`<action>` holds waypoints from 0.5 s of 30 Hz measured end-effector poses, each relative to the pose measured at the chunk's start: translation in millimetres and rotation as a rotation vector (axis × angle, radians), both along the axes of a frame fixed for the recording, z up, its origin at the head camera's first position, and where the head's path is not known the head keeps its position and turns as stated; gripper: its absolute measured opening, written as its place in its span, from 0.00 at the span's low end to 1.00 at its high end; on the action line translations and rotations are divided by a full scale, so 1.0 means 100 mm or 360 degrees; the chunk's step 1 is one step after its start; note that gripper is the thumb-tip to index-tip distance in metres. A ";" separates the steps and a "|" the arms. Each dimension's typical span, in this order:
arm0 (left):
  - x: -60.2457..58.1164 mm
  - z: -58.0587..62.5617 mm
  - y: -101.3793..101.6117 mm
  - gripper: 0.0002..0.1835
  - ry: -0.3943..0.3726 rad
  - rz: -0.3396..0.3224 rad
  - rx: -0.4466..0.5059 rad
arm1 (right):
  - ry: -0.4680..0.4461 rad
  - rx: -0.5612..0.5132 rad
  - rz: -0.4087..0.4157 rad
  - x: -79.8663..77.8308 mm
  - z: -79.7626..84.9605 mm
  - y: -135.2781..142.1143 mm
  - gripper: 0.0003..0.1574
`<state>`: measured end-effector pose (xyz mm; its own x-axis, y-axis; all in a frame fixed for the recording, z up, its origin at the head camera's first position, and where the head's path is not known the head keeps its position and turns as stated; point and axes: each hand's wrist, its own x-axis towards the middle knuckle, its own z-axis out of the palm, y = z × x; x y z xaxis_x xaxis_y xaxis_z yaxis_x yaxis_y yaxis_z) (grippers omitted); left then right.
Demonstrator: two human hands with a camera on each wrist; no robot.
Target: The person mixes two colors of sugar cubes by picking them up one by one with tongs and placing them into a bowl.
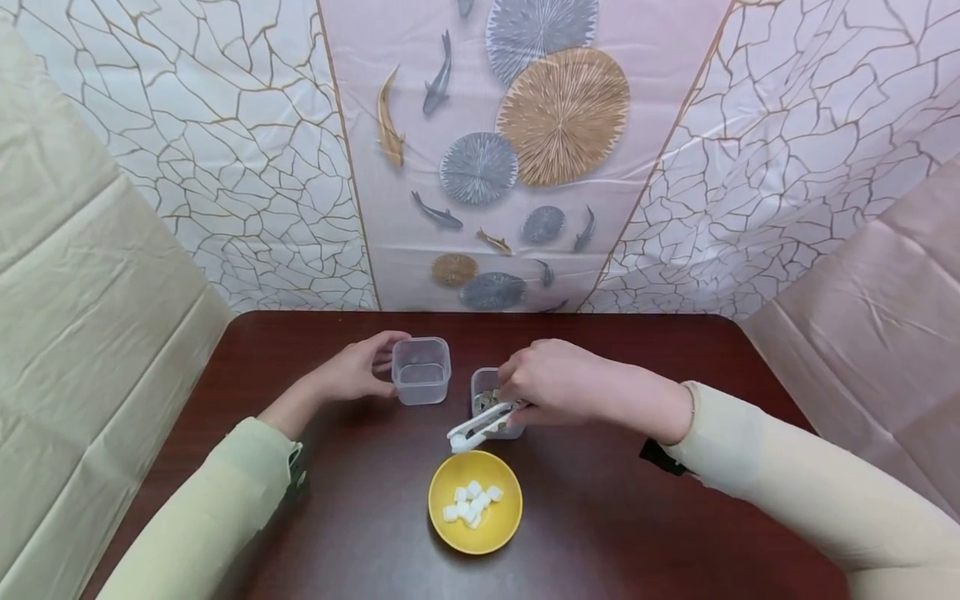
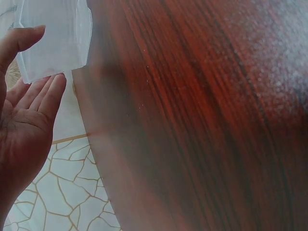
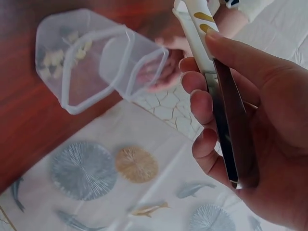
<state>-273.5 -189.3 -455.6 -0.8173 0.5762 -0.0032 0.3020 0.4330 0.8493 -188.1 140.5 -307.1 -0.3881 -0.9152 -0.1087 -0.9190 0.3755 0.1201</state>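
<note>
My left hand [image 1: 358,367] holds a clear square plastic container [image 1: 422,392] from its left side, thumb on the near wall and fingers toward the back. This container looks empty. In my right hand [image 1: 558,382] are tongs [image 1: 480,429] with white tips and a metal handle [image 3: 224,110], gripped between thumb and fingers. Their tips point left and down, above the far rim of a yellow bowl [image 1: 504,523], and nothing shows between them. White cubes [image 1: 474,505] lie in that bowl. A second clear container [image 1: 512,432], partly hidden under my right hand, holds small pieces whose kind I cannot tell.
The dark reddish wooden table [image 1: 645,517] ends at a patterned cloth backdrop [image 1: 480,242]. Pale cloth panels [image 1: 97,275] close in both sides. The two containers stand side by side with a narrow gap, and the bowl is nearer to me.
</note>
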 end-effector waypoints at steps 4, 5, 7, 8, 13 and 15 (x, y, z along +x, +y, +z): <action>0.00 0.00 -0.01 0.45 0.0005 -0.0015 0.0012 | 0.0010 0.0025 0.0068 0.09 -0.10 0.05 0.09; 0.00 0.00 -0.01 0.44 0.0003 -0.0013 0.0010 | 0.0017 0.0031 0.0084 0.11 -0.13 0.06 0.10; 0.00 0.01 -0.01 0.44 0.0001 -0.0009 0.0002 | 0.0025 0.0036 0.0106 0.14 -0.19 0.08 0.10; 0.00 0.01 -0.01 0.44 -0.0001 -0.0007 0.0000 | 0.0024 0.0033 0.0117 0.16 -0.21 0.08 0.11; 0.00 0.00 0.00 0.45 -0.0008 -0.0006 0.0008 | 0.0007 0.0056 0.0117 0.20 -0.32 0.07 0.13; 0.00 0.00 0.00 0.45 -0.0006 -0.0009 0.0016 | 0.0008 0.0081 0.0110 0.20 -0.35 0.06 0.13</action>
